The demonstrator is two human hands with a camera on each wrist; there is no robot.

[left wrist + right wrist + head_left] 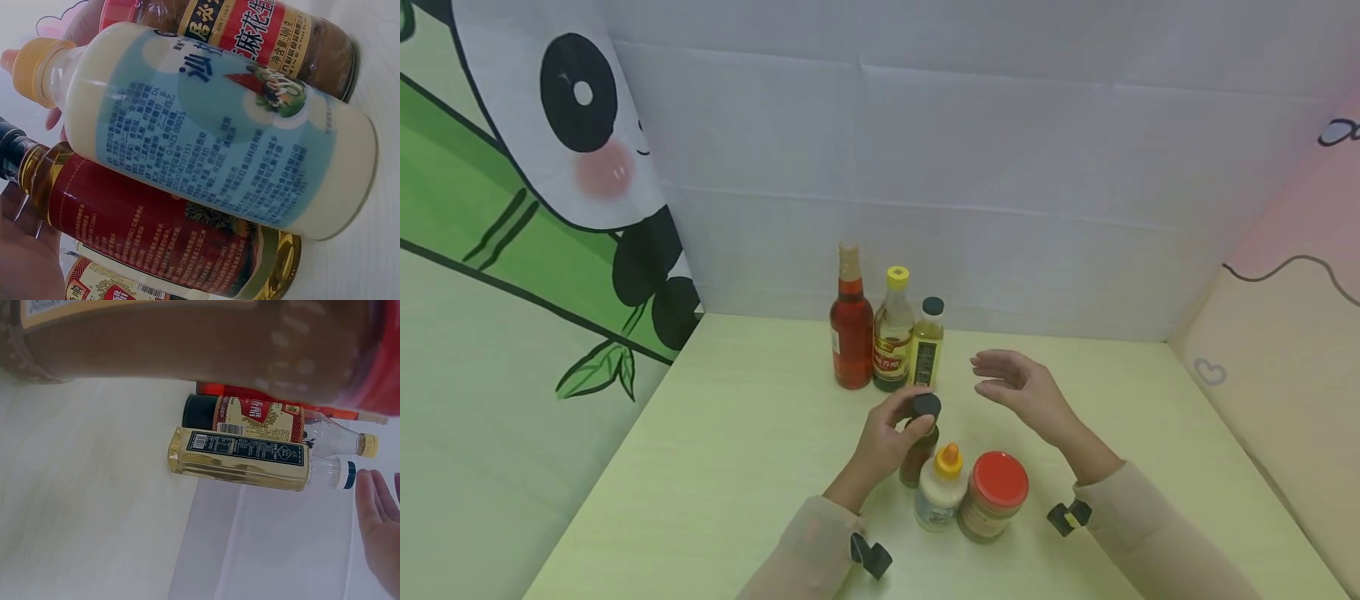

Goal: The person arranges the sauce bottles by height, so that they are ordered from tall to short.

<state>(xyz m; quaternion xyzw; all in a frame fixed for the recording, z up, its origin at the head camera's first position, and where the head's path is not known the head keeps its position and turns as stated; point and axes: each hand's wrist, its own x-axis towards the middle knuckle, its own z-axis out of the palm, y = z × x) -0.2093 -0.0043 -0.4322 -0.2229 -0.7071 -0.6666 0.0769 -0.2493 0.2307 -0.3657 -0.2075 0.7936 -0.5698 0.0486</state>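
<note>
One dark-capped bottle (916, 463) appears to stand upright on the bench (737, 433), just behind and left of the white squeeze bottle (938, 498); left grip (882, 439) pinches its cap (927, 406), right grip (1028, 393) relaxed, holding nothing. Judged technique — pinch centred, bottle vertical, base kept from knocking the squeeze bottle. Left-wrist view gives a red label (119, 209) and golden liquid (40, 178) — head view, only a dark body.

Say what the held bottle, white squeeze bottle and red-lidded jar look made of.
Held bottle: likely glass, glossy; see-through shoulder and base catch highlights, though clear plastic is possible.
White squeeze bottle: probably plastic, smooth, soft sheen; translucent toward its top.
Red-lidded jar: glossy, see-through walls; glass or plastic, can't tell.
</note>
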